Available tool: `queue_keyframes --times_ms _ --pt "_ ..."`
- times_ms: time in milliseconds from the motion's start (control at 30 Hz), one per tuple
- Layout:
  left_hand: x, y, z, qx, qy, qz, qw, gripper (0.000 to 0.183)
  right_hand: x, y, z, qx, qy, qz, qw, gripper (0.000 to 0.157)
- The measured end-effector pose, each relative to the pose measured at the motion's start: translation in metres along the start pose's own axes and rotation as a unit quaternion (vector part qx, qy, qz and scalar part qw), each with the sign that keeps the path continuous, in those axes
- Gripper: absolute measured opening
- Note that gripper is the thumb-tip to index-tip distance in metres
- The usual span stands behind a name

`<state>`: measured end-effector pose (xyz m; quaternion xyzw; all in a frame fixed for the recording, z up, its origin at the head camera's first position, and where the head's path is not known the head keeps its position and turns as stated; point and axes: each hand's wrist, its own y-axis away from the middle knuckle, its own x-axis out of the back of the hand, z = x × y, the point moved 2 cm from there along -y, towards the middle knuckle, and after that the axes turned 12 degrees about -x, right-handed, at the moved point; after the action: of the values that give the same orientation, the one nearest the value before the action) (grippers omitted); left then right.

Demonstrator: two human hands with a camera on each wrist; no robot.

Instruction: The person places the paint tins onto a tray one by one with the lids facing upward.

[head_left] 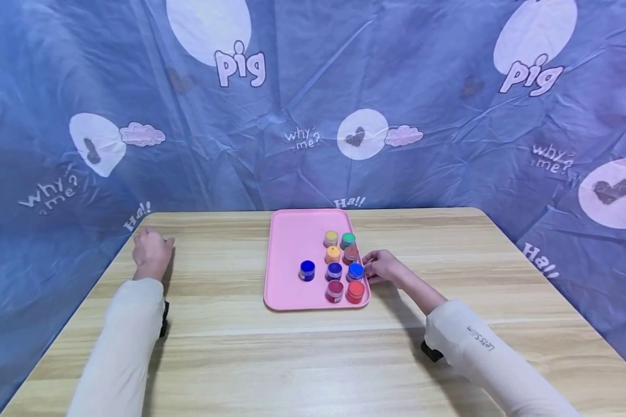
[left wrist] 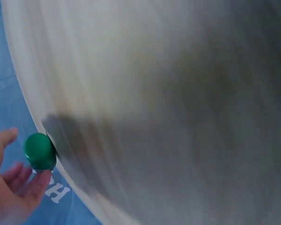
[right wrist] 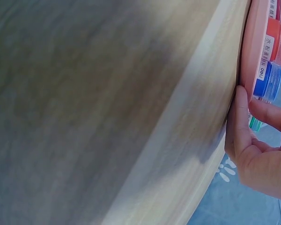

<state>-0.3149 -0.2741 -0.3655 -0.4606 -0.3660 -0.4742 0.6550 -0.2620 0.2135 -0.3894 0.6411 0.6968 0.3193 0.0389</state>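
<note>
In the left wrist view a paint jar with a green lid (left wrist: pixel 39 149) stands near the table's far left edge. My left hand (head_left: pixel 152 249) is beside it, one fingertip at the jar's side and another finger held apart from it; from the head this jar is hidden behind the hand. On the right, my right hand (head_left: pixel 384 267) pinches the right rim of a pink tray (head_left: pixel 286 249), its fingers low against the outer side and the thumb at the rim. Several paint jars stand on the tray's right half, including a red one (head_left: pixel 355 292) and a blue one (head_left: pixel 355 271).
A single dark blue jar (head_left: pixel 307 270) stands left of the other jars, nearer the tray's middle. The tray lies on a wood-grain table (head_left: pixel 229 359). Behind the table's far edge hangs a blue printed cloth (head_left: pixel 292 87).
</note>
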Motion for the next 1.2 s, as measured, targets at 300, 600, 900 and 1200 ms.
queue_keyframes --times_ms 300,600,900,1200 --pt "-0.001 0.008 0.002 0.125 0.109 0.007 0.9861 0.071 0.003 0.0 0.004 -0.002 0.004 -0.002 1.0 0.03" --pt "-0.009 0.0 0.008 0.128 0.105 -0.011 0.9861 0.079 0.004 0.0 0.003 -0.007 0.003 -0.001 1.0 0.03" --pt "-0.001 0.004 0.01 0.146 0.138 -0.005 0.9796 0.063 0.003 0.005 -0.003 -0.008 0.01 -0.008 1.0 0.03" --pt "-0.005 0.004 0.008 0.104 0.087 -0.031 0.9902 0.059 0.006 -0.014 0.008 0.013 0.005 -0.025 1.0 0.029"
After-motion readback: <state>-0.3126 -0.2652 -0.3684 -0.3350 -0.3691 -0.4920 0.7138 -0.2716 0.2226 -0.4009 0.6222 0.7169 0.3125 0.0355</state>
